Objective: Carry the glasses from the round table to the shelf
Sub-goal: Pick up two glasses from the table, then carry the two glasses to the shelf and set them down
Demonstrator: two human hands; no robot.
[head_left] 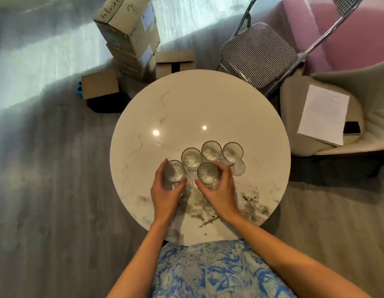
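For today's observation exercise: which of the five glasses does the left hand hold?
The leftmost glass; the left hand curls round it. The right hand grips the front glass instead.

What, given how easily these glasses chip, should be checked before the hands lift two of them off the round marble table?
1. Left hand grips the leftmost clear drinking glass: ok.
2. Right hand grips the nearest clear glass: ok.
3. Both held glasses stand upright on the round white marble table: ok.
4. Gap between the held glasses and the three gold-rimmed glasses behind them: cannot tell; they crowd together.
5. Route to the shelf: cannot tell; no shelf is in view.
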